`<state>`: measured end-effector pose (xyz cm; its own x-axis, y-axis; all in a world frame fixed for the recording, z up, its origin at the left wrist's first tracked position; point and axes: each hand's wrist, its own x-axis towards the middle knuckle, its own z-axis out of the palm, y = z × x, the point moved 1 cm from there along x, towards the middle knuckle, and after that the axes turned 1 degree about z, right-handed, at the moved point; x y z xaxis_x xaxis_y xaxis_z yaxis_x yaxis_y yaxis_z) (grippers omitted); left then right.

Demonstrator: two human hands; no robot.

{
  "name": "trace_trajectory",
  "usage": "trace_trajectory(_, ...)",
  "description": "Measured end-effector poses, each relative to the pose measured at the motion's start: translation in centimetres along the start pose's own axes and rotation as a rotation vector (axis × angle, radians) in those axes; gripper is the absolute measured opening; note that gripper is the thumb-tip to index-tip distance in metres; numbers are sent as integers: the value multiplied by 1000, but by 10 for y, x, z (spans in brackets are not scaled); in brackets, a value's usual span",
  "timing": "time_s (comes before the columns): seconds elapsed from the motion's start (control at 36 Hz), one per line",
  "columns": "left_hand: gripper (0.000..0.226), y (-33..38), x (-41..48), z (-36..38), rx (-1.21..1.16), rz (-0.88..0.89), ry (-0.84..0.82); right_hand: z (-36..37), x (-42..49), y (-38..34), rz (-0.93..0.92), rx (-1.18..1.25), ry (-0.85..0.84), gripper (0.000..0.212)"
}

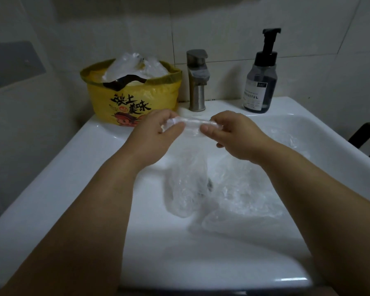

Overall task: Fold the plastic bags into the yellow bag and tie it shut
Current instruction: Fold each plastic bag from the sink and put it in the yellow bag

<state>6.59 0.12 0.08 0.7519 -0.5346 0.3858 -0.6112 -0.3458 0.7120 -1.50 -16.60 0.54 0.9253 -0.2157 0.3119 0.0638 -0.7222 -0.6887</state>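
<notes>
Both hands are up over the white ceramic sink [51, 178]. The left hand [158, 133] and right hand [233, 135] each pinch one end of the top edge of a thin clear plastic bag [188, 178], stretching it taut between them while the rest hangs down into the basin. This looks like the folding step, with one bag being straightened out before it is doubled over.

The yellow printed plastic bag [132, 97] sits on the sink's back left corner. Its mouth is open and it is already stuffed with clear bags that bulge above the rim. More crumpled clear bags [244, 199] lie in the basin under the right arm, so I'd say there is plenty left to do.

Next, I reckon, comes bringing the ends together, flattening the bag, then carrying it back and left. That path is tight: the brushed steel tap [197, 82] stands just beside the yellow bag, which sits close to the sink's rear edge. The dark pump bottle [261, 82] stands well off to the right, and the basin itself gives open room.
</notes>
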Motion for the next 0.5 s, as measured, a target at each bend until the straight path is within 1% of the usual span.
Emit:
trace_trajectory(0.08,10,6,0,-1,-284,-91,-16,-3,-1,-2,60,228,-49,25)
trace_trajectory(0.14,14,6,1,-2,-398,-127,6,-4,-2,-4,83,320,-88,21)
trace_trajectory(0.22,9,4,3,-5,-532,-187,89,-5,-3,-6,143,469,-164,16)
trace_trajectory(0.28,17,2,6,-6,-648,-239,167,-5,-4,-8,175,556,-221,16)
trace_trajectory(0.33,23,4,7,-4,-801,-257,224,-1,-4,-11,192,633,-237,16)
trace_trajectory(0.36,25,8,6,-2,-900,-248,212,2,-4,-12,194,681,-233,16)
trace_trajectory(0.39,34,10,6,2,-1011,-246,171,5,-5,-14,195,728,-229,17)
trace_trajectory(0.42,52,12,5,6,-1102,-264,87,9,-5,-15,198,769,-226,18)
trace_trajectory(0.44,69,13,4,12,-1128,-297,-8,12,-6,-17,201,806,-228,20)
trace_trajectory(0.47,76,17,0,19,-1085,-324,-103,15,-6,-19,203,842,-237,22)
trace_trajectory(0.5,68,20,-3,27,-981,-336,-179,18,-7,-19,203,866,-250,23)
